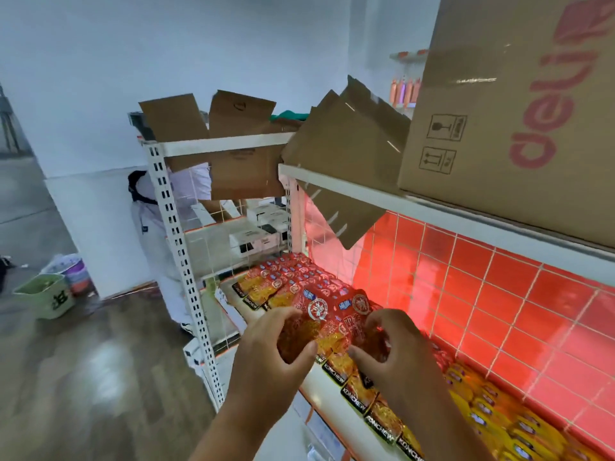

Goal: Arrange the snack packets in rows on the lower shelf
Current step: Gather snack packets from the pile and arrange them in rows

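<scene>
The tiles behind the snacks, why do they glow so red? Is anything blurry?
In the head view the tiles glow brightest at their left end, lamp hidden; the near box looks smeared; the floor carries a pale glare patch.

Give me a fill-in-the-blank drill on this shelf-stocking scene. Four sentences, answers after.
1. The left hand and the right hand both grip a bunch of snack packets coloured ____.
2. The front-row packets bear the name ____.
3. The far-right packets are mostly ____.
4. The cardboard box printed "deli" stands on the shelf ____ the packets.

Answers: red; KONCHEW; yellow; above
</scene>
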Demonstrator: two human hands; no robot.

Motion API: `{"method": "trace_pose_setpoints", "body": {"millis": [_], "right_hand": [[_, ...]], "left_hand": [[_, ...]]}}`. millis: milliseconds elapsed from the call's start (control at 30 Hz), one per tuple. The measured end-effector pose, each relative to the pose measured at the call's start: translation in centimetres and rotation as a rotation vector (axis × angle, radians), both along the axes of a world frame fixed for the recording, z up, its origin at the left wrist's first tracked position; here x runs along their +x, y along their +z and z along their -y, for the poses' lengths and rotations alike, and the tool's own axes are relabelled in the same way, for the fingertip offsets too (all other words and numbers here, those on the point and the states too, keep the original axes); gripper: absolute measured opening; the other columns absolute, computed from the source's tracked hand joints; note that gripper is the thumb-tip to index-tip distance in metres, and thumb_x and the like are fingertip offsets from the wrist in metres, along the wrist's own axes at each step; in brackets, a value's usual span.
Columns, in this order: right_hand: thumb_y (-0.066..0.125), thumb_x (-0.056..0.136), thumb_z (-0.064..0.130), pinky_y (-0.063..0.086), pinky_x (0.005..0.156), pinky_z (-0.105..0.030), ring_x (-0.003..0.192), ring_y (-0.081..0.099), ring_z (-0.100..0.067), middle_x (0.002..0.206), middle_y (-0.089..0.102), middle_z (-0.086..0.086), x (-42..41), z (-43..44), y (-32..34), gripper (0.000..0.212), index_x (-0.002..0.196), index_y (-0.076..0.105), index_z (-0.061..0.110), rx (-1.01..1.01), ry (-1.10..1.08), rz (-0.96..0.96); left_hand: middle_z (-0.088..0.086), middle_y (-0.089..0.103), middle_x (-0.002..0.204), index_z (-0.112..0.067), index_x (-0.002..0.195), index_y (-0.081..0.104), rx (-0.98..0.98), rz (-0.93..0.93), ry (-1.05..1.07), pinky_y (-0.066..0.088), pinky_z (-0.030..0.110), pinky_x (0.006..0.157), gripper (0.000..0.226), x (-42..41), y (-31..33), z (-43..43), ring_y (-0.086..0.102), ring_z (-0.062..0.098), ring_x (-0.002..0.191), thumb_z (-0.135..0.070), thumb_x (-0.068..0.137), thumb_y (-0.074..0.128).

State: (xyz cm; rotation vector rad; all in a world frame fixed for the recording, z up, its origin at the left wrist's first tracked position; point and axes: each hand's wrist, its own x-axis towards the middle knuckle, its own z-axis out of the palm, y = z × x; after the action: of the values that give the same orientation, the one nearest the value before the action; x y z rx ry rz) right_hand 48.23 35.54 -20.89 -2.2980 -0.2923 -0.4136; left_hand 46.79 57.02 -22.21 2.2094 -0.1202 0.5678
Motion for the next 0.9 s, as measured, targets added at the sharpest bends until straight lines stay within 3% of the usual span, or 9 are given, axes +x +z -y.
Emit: {"method": "trace_pose_setpoints", "body": {"millis": [133, 233, 400, 567, 700, 900], "right_hand": [[0.080, 0.075, 0.049, 0.037, 0.071, -0.019, 0.086, 0.048, 0.002, 0.095, 0.049, 0.021, 2.4, -2.3, -1.6, 0.038, 0.096, 0.049, 0.042, -0.072, 0.023, -0.055], [0.079, 0.076, 0.049, 0.033, 0.068, -0.012, 0.085, 0.047, 0.006, 0.097, 0.049, 0.020, 4.0, -4.3, -2.9, 0.037, 0.096, 0.049, 0.040, -0.118, 0.026, -0.100], [0.077, 0.071, 0.055, 0.047, 0.071, -0.027, 0.082, 0.052, -0.002, 0.095, 0.049, 0.016, 7.5, -8.5, -4.6, 0.040, 0.095, 0.049, 0.037, -0.143, -0.090, -0.207], [0.076, 0.076, 0.058, 0.038, 0.067, -0.024, 0.084, 0.048, -0.007, 0.097, 0.046, 0.012, 11.0, -13.0, -4.5, 0.042, 0.094, 0.047, 0.033, -0.197, -0.226, -0.324], [0.079, 0.074, 0.057, 0.047, 0.073, -0.033, 0.082, 0.052, -0.013, 0.094, 0.045, 0.009, 12.7, -15.5, -5.2, 0.045, 0.090, 0.046, 0.030, -0.197, -0.343, -0.366], [0.078, 0.076, 0.059, 0.039, 0.062, -0.021, 0.076, 0.048, -0.004, 0.094, 0.042, 0.009, 13.5, -17.2, -6.8, 0.050, 0.077, 0.036, 0.033, -0.150, -0.428, -0.446]], "left_hand": [[-0.028, 0.058, 0.107, -0.046, 0.118, 0.058, -0.011, -0.058, -0.010, 0.055, 0.028, 0.087, 0.039, 2.7, -2.0, -2.2, 0.057, 0.002, 0.106, -0.057, 0.081, 0.066], [-0.029, 0.058, 0.109, -0.048, 0.118, 0.057, -0.024, -0.074, -0.022, 0.053, 0.026, 0.087, 0.042, 4.9, -3.6, -4.0, 0.055, -0.001, 0.107, -0.061, 0.078, 0.062], [-0.030, 0.055, 0.112, -0.049, 0.117, 0.057, -0.062, -0.124, -0.123, 0.054, 0.029, 0.091, 0.042, 9.7, -5.9, -7.2, 0.052, -0.002, 0.111, -0.060, 0.077, 0.065], [-0.028, 0.053, 0.114, -0.046, 0.123, 0.056, -0.004, -0.124, -0.198, 0.049, 0.028, 0.095, 0.049, 14.8, -7.8, -10.6, 0.047, -0.003, 0.114, -0.064, 0.078, 0.062], [-0.023, 0.055, 0.119, -0.039, 0.129, 0.059, 0.029, -0.141, -0.224, 0.046, 0.028, 0.101, 0.056, 18.1, -9.2, -12.7, 0.045, 0.002, 0.116, -0.063, 0.078, 0.062], [-0.023, 0.044, 0.120, -0.039, 0.134, 0.053, 0.048, -0.215, -0.270, 0.042, 0.023, 0.099, 0.052, 21.3, -11.1, -13.6, 0.037, 0.002, 0.116, -0.049, 0.087, 0.072]]}}
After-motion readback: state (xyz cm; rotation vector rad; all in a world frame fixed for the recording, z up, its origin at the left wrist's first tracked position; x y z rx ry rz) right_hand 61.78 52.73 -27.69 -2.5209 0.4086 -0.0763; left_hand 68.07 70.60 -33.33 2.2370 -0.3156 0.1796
